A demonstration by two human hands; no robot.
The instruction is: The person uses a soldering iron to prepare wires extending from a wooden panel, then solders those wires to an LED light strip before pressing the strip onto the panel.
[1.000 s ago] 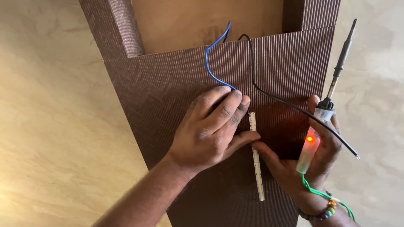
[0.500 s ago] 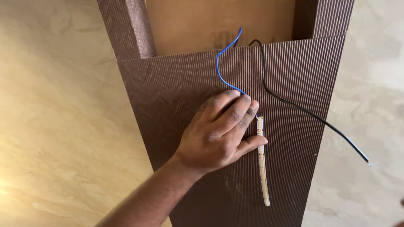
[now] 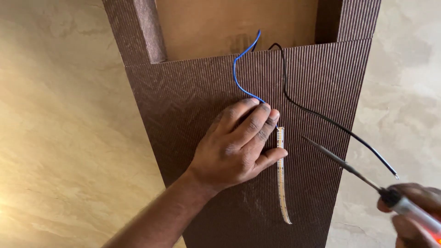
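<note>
Left hand: left hand (image 3: 234, 147) lies palm-down on the ribbed brown panel (image 3: 183, 115), fingers together and nearly straight, thumb spread out toward the light strip.
Left fingers: fingertips (image 3: 257, 115) press on the blue wire (image 3: 236, 76) where it meets the top end of the strip; nothing is gripped, the hand only pins things flat.
Light strip: pale narrow strip (image 3: 280, 174) runs down the panel, just beside the left thumb, its lower end curling slightly off the surface.
Blue wire: rises from under the fingertips in a loop and passes over the panel's top edge.
Black wire: black wire (image 3: 321, 119) comes over the same edge close to the blue one, slants down to the right, and ends loose off the panel's side, bare tip showing.
Right hand: right hand (image 3: 413, 211) sits at the lower right corner, partly cut off, fingers closed around the handle of a soldering iron (image 3: 367, 179).
Soldering iron: thin metal tip points up-left over the panel, near the strip but apart from it; an orange glow shows at the handle's edge.
Surroundings: plain tan board (image 3: 229, 27) behind the panel.
</note>
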